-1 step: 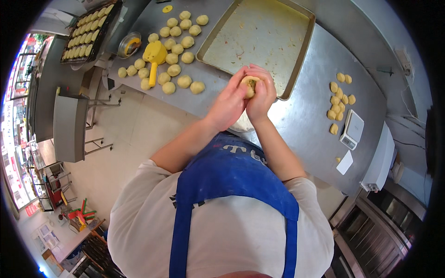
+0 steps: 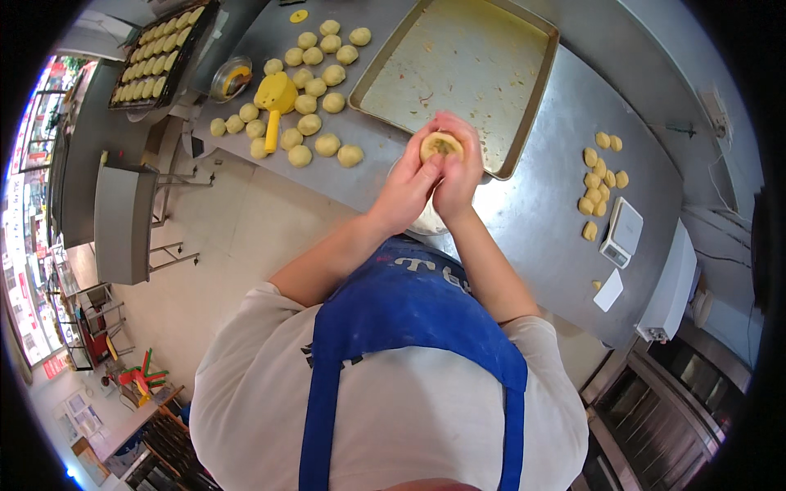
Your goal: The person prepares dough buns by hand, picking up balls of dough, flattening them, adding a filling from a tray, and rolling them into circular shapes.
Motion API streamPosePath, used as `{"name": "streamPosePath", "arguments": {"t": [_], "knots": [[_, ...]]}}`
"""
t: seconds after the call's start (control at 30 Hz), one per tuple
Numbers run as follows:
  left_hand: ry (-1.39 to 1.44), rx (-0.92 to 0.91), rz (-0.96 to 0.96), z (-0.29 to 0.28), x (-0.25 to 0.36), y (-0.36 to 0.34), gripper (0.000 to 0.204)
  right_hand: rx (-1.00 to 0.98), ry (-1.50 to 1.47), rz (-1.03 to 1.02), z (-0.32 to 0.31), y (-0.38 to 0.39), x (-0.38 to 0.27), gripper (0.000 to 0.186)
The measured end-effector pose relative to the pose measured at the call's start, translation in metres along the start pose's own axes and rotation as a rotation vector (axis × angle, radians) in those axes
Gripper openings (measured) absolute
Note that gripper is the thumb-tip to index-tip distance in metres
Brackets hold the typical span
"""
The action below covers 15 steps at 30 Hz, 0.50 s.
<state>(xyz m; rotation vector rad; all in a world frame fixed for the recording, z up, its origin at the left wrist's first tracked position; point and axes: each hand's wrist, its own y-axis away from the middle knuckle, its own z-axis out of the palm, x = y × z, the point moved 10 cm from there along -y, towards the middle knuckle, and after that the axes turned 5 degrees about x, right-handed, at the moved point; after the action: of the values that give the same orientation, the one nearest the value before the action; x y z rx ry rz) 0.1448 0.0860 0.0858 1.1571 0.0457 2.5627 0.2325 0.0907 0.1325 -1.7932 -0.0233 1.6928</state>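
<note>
A pale yellow dough piece (image 2: 441, 146) is cupped between my two hands, above the table's near edge. Its rim stands up around a hollow with greenish-brown filling inside. My left hand (image 2: 403, 190) wraps its left side, the thumb pressed at the near rim. From the right, my right hand (image 2: 462, 168) curls closed around the other side, both thumbs close together. Below the hands, a round container with pale contents (image 2: 429, 221) is mostly hidden. Just beyond them lies a large metal baking tray (image 2: 458, 74) with crumbs on it.
Round dough balls (image 2: 327, 145) surround a yellow scoop (image 2: 277, 94) at left, near a metal bowl (image 2: 232, 79). Smaller dough pieces (image 2: 593, 178), a white scale (image 2: 622, 231) and a white scraper (image 2: 608, 290) lie right. A filled tray (image 2: 155, 61) stands far left.
The dough has turned in my hands, so its round opening now faces up more fully. My fingers have shifted slightly around it. The things on the table look unmoved.
</note>
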Motion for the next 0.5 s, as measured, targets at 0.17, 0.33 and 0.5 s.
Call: {"name": "streamPosePath", "arguments": {"t": [0.17,0.33,0.5], "knots": [[-0.297,-0.038,0.017,-0.009,-0.009,0.01,0.046,-0.232,0.112,-0.309,0.004,-0.002,-0.027,0.022],[0.012,-0.108,-0.025,0.016,0.0,0.012,0.048,-0.138,-0.009,-0.221,-0.003,-0.003,-0.015,0.03],[-0.389,-0.051,0.168,0.001,0.009,0.011,0.055,-0.249,-0.094,-0.148,0.005,-0.009,-0.031,0.033]]}}
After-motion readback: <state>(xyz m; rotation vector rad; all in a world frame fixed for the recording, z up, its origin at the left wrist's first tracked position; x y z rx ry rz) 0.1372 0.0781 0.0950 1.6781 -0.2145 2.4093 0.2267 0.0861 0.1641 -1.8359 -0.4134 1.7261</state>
